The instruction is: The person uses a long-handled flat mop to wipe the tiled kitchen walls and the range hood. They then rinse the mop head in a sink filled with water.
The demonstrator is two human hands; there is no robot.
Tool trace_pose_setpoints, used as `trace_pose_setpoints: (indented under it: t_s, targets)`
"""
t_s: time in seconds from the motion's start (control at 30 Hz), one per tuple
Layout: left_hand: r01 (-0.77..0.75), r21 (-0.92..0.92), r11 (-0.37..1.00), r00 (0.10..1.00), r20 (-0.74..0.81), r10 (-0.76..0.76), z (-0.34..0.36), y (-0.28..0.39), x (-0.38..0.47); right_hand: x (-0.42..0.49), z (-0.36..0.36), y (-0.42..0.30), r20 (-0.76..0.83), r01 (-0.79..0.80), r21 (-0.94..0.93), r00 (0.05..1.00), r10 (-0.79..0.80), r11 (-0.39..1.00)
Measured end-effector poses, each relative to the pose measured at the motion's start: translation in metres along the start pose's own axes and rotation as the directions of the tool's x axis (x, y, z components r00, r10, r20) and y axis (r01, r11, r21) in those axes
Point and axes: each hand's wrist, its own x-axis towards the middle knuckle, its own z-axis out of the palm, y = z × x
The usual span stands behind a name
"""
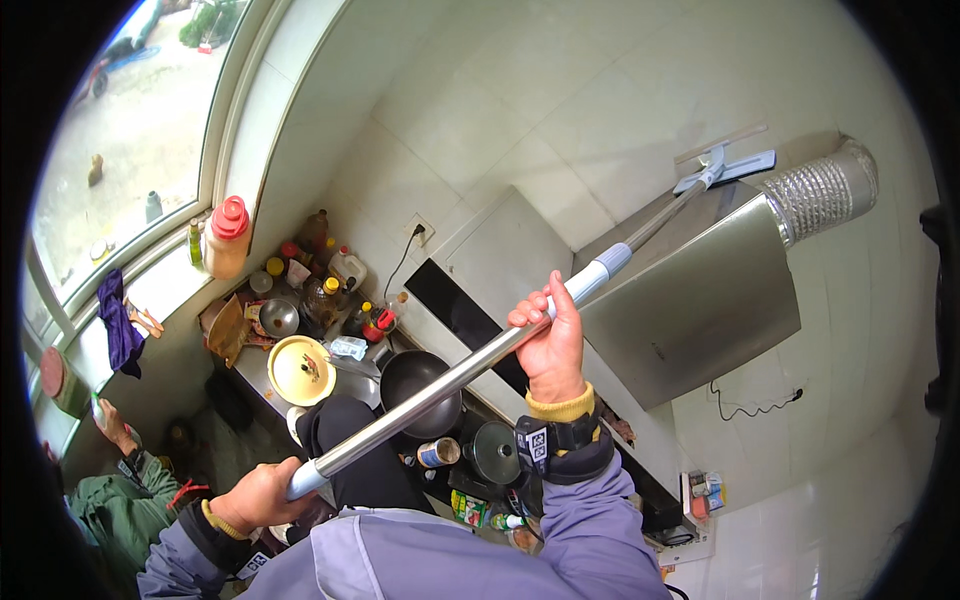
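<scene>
Both of my hands grip one long telescopic metal pole with pale blue plastic grips. My left hand is closed round its lower end, close to my body. Higher up, my right hand wraps the shaft just under the pale blue collar. At the far end is a flat mop head, tilted against the tiled wall just above the range hood's upper edge. The steel range hood lies beyond my right hand. A ribbed foil exhaust duct runs from the hood to the wall, right of the mop head.
Below me a counter holds a black wok, a yellow lidded pot, a glass-lidded pan and several bottles. A red-capped bottle stands on the windowsill. At lower left, a person in a green sleeve is by the sill. A plugged-in cord hangs on the wall.
</scene>
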Motion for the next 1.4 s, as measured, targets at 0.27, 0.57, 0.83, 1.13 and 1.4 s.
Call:
trace_pose_setpoints:
  t_s: [0.27, 0.57, 0.83, 1.13, 1.4]
  targets:
    - [0.122, 0.162, 0.979, 0.992, -0.045, -0.116, -0.024, -0.027, -0.092, -0.069, 0.013, 0.045, 0.192, -0.091, -0.002, 0.977, 0.09, 0.996]
    - [0.317, 0.303, 0.899, 0.935, -0.261, -0.241, -0.018, -0.077, -0.187, -0.138, 0.009, 0.109, 0.379, -0.401, -0.103, 0.831, 0.408, 0.91]
    - [0.303, 0.275, 0.912, 0.929, -0.297, -0.22, -0.035, -0.039, -0.145, -0.092, 0.005, 0.093, 0.305, -0.265, -0.106, 0.909, 0.285, 0.959]
    - [0.186, 0.194, 0.963, 0.975, 0.084, -0.205, -0.074, 0.06, -0.069, -0.016, 0.003, 0.018, 0.082, -0.151, -0.05, 0.984, 0.155, 0.987]
    - [0.321, 0.305, 0.897, 0.916, 0.138, -0.376, -0.086, 0.038, -0.147, -0.093, 0.016, 0.058, 0.177, -0.328, -0.06, 0.926, 0.334, 0.943]
